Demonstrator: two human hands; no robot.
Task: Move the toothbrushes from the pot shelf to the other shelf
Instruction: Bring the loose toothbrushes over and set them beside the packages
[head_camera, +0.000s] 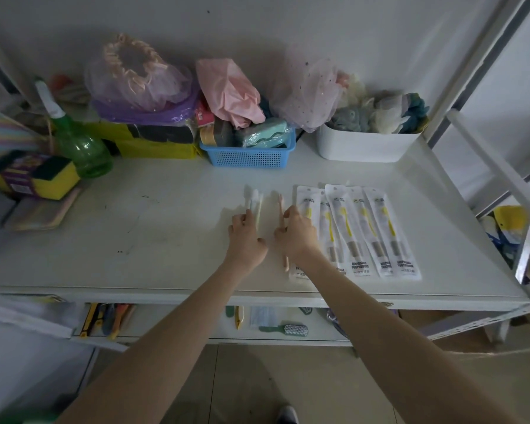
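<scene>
Several packaged yellow toothbrushes point(364, 231) lie side by side on the white shelf point(166, 234), right of centre. Left of them lie loose toothbrushes: two pale ones point(254, 200) and a pink one point(281, 206). My left hand point(245, 237) rests palm down over the handles of the pale pair, fingertips touching them. My right hand point(297, 234) lies over the pink toothbrush, fingers pinching its handle, next to the leftmost packet. The pink handle's end point(285, 264) shows below my wrist.
Along the back stand a white tub point(364, 148) of cloths, a blue basket point(248, 156), a yellow box point(156, 145) under bags, and a green spray bottle point(80, 148). Sponges point(37, 179) sit at the left. A lower shelf holds a hairbrush point(288, 329) and tools.
</scene>
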